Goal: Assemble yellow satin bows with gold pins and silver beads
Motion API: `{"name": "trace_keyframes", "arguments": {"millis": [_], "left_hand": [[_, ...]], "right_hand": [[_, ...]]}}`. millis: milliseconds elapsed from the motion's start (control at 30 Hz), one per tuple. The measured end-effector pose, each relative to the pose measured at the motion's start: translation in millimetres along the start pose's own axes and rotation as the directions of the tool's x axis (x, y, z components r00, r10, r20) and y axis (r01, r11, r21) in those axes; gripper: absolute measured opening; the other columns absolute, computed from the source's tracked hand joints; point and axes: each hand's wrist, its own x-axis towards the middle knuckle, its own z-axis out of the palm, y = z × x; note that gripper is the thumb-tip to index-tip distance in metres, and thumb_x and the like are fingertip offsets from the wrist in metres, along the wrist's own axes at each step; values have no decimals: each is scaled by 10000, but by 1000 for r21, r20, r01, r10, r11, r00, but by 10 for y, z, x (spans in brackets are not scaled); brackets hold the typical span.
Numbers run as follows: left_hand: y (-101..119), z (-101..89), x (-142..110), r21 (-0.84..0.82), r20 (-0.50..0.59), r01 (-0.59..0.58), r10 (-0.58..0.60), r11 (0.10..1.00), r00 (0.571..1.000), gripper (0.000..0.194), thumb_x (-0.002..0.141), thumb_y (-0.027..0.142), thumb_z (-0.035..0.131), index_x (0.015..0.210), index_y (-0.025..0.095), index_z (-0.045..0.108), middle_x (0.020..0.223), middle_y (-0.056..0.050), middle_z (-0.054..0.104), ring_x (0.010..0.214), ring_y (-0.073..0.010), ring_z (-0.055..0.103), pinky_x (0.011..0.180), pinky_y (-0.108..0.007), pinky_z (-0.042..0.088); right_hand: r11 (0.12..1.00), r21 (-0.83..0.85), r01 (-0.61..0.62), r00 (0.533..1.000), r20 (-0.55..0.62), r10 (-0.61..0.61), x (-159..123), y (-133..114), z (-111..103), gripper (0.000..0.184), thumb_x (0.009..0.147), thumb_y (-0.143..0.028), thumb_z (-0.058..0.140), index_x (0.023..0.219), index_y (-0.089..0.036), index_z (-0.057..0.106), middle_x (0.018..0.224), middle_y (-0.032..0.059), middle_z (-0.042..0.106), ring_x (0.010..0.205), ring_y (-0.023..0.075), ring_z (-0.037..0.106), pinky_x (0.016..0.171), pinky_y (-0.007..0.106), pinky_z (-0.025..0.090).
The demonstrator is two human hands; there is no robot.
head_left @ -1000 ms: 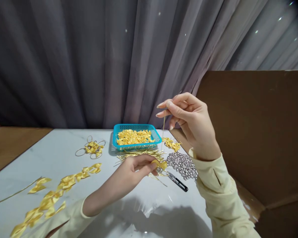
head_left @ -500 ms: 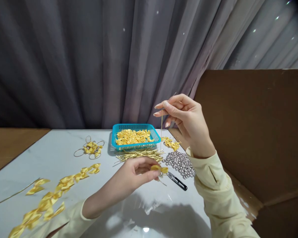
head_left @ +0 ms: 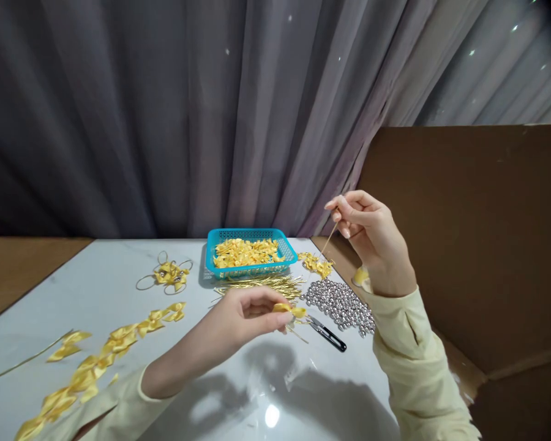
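My left hand [head_left: 257, 315] pinches a yellow ribbon bow [head_left: 290, 310] between thumb and fingers, low over the table. A short end of cord sticks out below the bow. Raised to the right, my right hand [head_left: 371, 226] has its fingertips closed on a thin gold cord [head_left: 329, 239], which slants down and left from them. Whether the cord runs all the way to the bow is too faint to tell. Beside the left fingertips lie black-handled thread snips [head_left: 328, 335]. Just behind the left hand is a bundle of gold cords [head_left: 275, 283].
A blue basket [head_left: 252, 269] of yellow bows stands at the back. Silver beads [head_left: 340, 301] are heaped at right, near a small pile of bows [head_left: 316, 264]. Looped bows [head_left: 171, 274] and a row of bows [head_left: 89, 372] lie left. A brown panel [head_left: 477, 245] rises at right.
My right hand has moved right and slightly down, and the cord from it now slants instead of hanging straight. My left hand keeps the bow with only a slight shift.
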Motion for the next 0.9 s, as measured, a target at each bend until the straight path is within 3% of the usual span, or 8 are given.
{"name": "trace_keyframes", "arguments": {"millis": [233,367,533,667,900], "left_hand": [[87,-25,-5,-27,78,50,-48,998,996,165,739,318,689,829,184,650,758,-6,698,742,-151,624,774,-295,473],[80,-42,0,-41,73,57,-54,998,996,155,739,309,691,829,188,658,766,0,702,732,-139,623,769,-280,481],[75,-53,-6,-7,29,52,-52,999,998,155,731,305,706,841,206,660,740,26,693,747,-131,629,765,-248,484],[69,-55,-24,117,-8,27,-26,993,1000,181,742,341,692,863,208,665,810,13,687,799,-152,624,768,-261,484],[27,-30,31,220,-3,16,-16,975,1000,161,775,350,662,896,243,672,880,26,683,838,-150,613,827,-272,468]], "right_hand": [[958,133,-252,967,50,248,-278,37,-214,157,763,-217,667,688,-167,539,700,18,641,437,49,440,358,164,332],[952,143,-270,960,117,254,-435,46,-356,153,787,-233,657,718,-180,532,563,-33,562,386,42,367,359,166,266],[972,-110,-208,969,116,220,-644,37,-390,132,805,-257,659,731,-181,581,508,-32,537,420,63,381,393,188,283],[927,-313,-205,962,110,249,-794,-19,-297,114,770,-254,698,721,-171,637,527,-13,575,435,67,415,389,183,310],[887,-431,-168,951,166,261,-840,-59,-201,46,748,-188,715,718,-174,682,563,-11,613,467,63,474,417,154,367]]}}
